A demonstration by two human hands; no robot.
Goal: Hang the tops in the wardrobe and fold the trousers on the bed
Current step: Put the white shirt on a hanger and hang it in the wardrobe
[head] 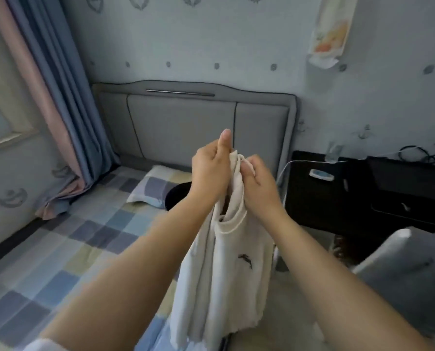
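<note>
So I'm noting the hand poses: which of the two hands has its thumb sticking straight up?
The left hand: its thumb points up above the bunched white top. The right hand holds the same top with its thumb tucked down.

My fingers [249, 171] hide the top edge of the white top [224, 269], its hem blurs near the bottom edge; my arms cover part of the bed [59, 249] and a dark thing [177, 196] by the pillow [151, 184]

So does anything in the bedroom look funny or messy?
Yes. The paper on the wall hangs crooked, its bottom edge curling away. The curtain bunches in a heap on the bed. Both hands, left hand and right hand, hold up the white top.
</note>
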